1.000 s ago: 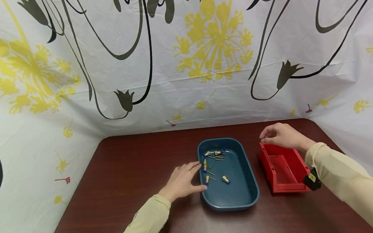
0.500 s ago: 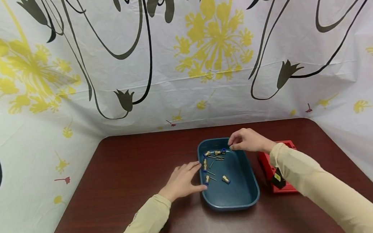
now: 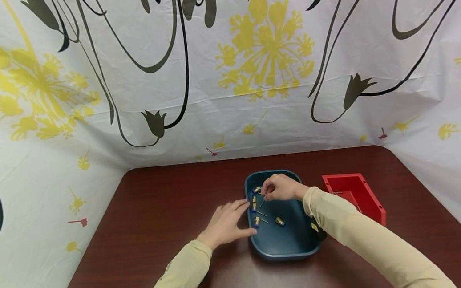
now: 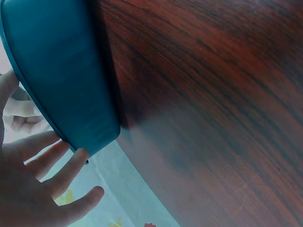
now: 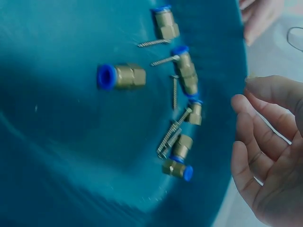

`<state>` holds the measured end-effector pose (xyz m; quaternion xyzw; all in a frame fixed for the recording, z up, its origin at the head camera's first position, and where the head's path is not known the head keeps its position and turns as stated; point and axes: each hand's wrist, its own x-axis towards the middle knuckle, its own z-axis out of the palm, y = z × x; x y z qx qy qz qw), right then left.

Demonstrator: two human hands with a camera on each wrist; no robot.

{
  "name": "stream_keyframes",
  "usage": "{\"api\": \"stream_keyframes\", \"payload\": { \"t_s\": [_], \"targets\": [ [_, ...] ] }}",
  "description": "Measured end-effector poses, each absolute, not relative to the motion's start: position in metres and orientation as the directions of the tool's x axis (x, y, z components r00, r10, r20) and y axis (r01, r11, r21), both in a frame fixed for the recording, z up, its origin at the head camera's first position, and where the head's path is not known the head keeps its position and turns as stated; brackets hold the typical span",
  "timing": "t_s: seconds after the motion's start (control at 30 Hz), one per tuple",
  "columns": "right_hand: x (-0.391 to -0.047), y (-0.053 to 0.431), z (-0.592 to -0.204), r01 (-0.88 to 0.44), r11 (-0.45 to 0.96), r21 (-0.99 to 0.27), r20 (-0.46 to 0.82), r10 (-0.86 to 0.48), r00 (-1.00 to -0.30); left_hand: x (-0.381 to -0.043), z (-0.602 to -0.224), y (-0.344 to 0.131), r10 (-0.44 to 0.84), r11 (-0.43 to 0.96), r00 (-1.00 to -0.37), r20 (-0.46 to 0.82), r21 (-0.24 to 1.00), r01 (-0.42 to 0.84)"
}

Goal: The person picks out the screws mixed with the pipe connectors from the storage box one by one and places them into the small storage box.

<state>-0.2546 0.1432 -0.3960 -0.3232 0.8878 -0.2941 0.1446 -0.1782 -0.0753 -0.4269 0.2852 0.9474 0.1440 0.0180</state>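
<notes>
The blue tray point(image 3: 285, 254) holds several brass push-fit fittings point(image 5: 131, 76) with blue collars and several small screws point(image 5: 174, 93). Most lie along its left side and far left corner; one fitting point(image 3: 279, 221) sits apart nearer the middle. My left hand point(image 3: 225, 224) rests with spread fingers at the tray's left rim, fingertips on the edge in the left wrist view. Over the far part of the tray is my right hand point(image 3: 283, 187), fingers loosely bent and pointing down beside the screws. Nothing shows between its thumb and fingers; it hides some fittings in the head view.
A red bin point(image 3: 375, 201) with a few screws in it stands right of the tray, partly covered by the right sleeve point(image 3: 352, 224). Both stand on a dark wood table point(image 3: 171, 210). A patterned cloth point(image 3: 213, 132) hangs behind the table.
My right hand has moved left from over the red bin, across the tray's right rim, and down to the screws. The left hand has stayed at the rim.
</notes>
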Motion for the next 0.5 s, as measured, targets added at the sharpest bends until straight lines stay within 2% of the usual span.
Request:
{"api": "stream_keyframes", "payload": {
  "t_s": [0.5],
  "targets": [
    [-0.254, 0.122, -0.432, -0.403, 0.689, -0.602, -0.16, -0.599, -0.784, -0.178, -0.427, -0.078, 0.553, 0.791, -0.831, 0.058, 0.278, 0.545]
  ]
}}
